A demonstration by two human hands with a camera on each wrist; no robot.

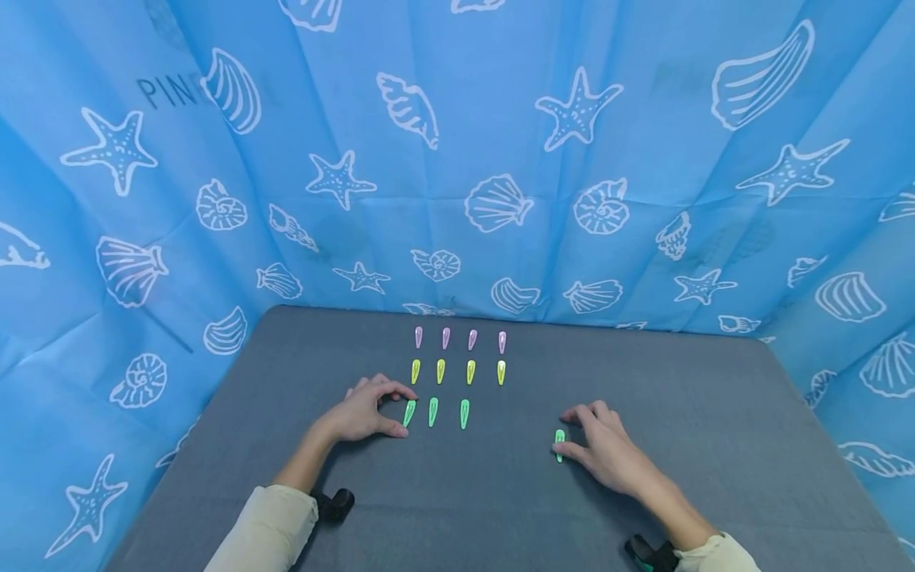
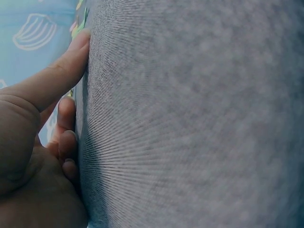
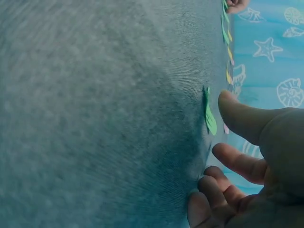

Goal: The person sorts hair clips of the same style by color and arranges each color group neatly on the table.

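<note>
My left hand [image 1: 360, 411] is low over the table at the left end of a row of green snap hair clips. Its thumb and forefinger hold the slightly tilted leftmost green hair clip [image 1: 410, 412] by its two ends. In the left wrist view, the straight thumb [image 2: 71, 61] lies along the cloth. Two more green clips, the middle one [image 1: 433, 411] and the right one [image 1: 465, 414], lie beside it. Farther right, my right hand [image 1: 604, 446] hovers, fingers loosely spread, around a separate green clip [image 3: 210, 114] lying on the cloth, with the thumb tip beside it.
Behind the green row lie a row of yellow clips [image 1: 441, 371] and a row of purple clips [image 1: 446, 338]. Grey cloth covers the table [image 1: 457, 508]. A blue shell-print curtain [image 1: 457, 159] hangs around the back and sides.
</note>
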